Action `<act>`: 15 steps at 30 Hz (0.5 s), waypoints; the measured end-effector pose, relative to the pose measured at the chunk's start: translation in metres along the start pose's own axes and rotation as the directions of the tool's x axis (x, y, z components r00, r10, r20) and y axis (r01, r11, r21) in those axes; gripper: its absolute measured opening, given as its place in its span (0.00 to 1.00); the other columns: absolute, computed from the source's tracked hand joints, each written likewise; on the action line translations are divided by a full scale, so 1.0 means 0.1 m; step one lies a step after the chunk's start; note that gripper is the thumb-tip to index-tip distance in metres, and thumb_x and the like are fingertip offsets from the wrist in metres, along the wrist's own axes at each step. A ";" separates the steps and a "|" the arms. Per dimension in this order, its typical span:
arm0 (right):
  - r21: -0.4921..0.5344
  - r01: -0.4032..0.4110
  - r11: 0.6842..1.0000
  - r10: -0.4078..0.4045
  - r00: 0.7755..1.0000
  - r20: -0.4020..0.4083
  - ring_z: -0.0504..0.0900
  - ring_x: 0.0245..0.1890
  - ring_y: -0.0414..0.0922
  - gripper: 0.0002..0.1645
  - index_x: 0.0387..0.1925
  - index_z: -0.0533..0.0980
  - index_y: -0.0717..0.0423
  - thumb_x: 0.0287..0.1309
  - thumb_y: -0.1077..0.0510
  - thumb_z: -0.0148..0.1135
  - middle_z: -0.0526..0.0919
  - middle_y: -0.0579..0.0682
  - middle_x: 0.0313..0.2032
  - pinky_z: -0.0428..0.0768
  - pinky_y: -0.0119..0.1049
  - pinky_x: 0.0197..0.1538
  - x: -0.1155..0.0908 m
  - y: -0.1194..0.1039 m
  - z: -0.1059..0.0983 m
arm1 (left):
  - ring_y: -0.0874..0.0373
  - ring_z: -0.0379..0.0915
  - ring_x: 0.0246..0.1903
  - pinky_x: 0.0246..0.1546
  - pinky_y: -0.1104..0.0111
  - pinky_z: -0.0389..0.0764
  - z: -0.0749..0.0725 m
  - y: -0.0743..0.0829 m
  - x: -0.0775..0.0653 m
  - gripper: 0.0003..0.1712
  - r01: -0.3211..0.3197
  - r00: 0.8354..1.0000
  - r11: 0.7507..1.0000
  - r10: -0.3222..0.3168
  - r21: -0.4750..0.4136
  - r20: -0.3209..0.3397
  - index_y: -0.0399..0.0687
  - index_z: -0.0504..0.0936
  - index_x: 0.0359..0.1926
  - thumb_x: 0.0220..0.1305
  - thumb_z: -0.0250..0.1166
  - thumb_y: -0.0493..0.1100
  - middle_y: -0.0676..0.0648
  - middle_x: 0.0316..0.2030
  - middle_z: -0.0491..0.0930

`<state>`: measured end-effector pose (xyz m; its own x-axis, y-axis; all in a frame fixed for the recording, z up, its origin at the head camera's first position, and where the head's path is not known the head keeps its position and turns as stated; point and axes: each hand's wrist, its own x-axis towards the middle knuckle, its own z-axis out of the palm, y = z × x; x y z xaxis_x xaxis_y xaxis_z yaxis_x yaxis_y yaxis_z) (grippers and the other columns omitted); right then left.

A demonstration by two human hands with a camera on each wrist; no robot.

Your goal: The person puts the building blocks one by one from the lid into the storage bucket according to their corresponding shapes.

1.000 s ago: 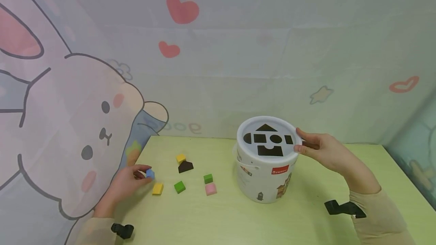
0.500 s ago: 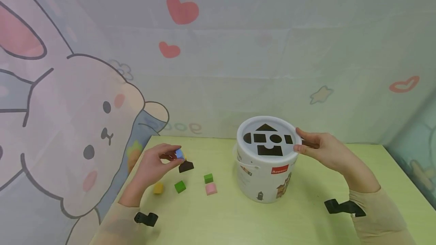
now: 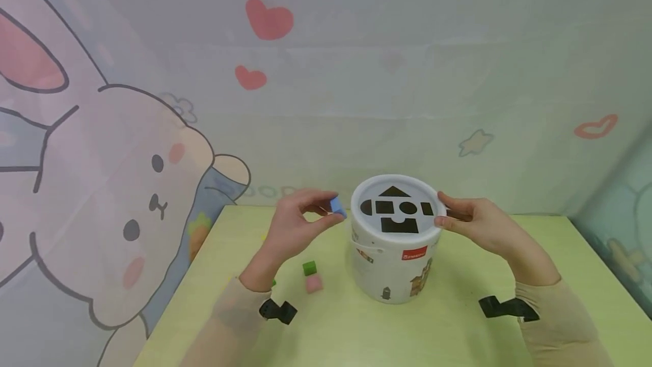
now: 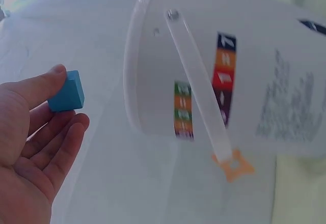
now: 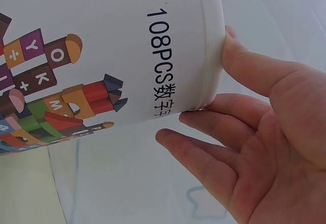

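My left hand [image 3: 295,222] pinches a small blue block [image 3: 337,207] between thumb and fingers, raised at the left of the white bucket [image 3: 387,265]. In the left wrist view the blue block [image 4: 69,94] shows flat faces, apart from the bucket's lid edge. Dark cut-out shapes mark the lid [image 3: 372,221]: a triangle, a half-round, a circle, an arch and rectangles. My right hand [image 3: 476,222] holds the bucket's rim from the right. In the right wrist view, the right hand [image 5: 270,132] has its thumb and fingers at the rim.
A green block [image 3: 309,268] and a pink block [image 3: 313,284] lie on the light green table [image 3: 356,333], left of the bucket. My left arm hides most of the other blocks. A cloth backdrop [image 3: 356,129] hangs behind the table.
My left hand has carried the blue block up and right, from the table's left side to beside the lid. My right hand stays at the bucket's rim.
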<state>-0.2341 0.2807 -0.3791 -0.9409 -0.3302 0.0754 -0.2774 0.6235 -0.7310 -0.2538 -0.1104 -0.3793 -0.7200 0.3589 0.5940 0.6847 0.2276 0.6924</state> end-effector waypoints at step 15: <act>0.021 -0.003 1.000 0.003 1.000 -0.004 0.77 0.68 0.66 0.46 0.81 0.59 0.65 0.76 0.45 0.66 0.75 0.67 0.69 0.76 0.64 0.65 -0.01 0.00 0.00 | 0.61 0.85 0.40 0.43 0.67 0.88 0.77 0.29 0.53 0.21 -0.065 0.991 0.997 0.068 -0.030 0.118 0.36 0.89 0.57 0.63 0.79 0.35 0.46 0.44 0.88</act>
<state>-0.2332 0.2806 -0.3791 -0.9425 -0.3256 0.0753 -0.2701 0.6094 -0.7455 -0.2636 -0.0147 -0.3591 -0.6534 0.4780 0.5870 0.7261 0.1764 0.6646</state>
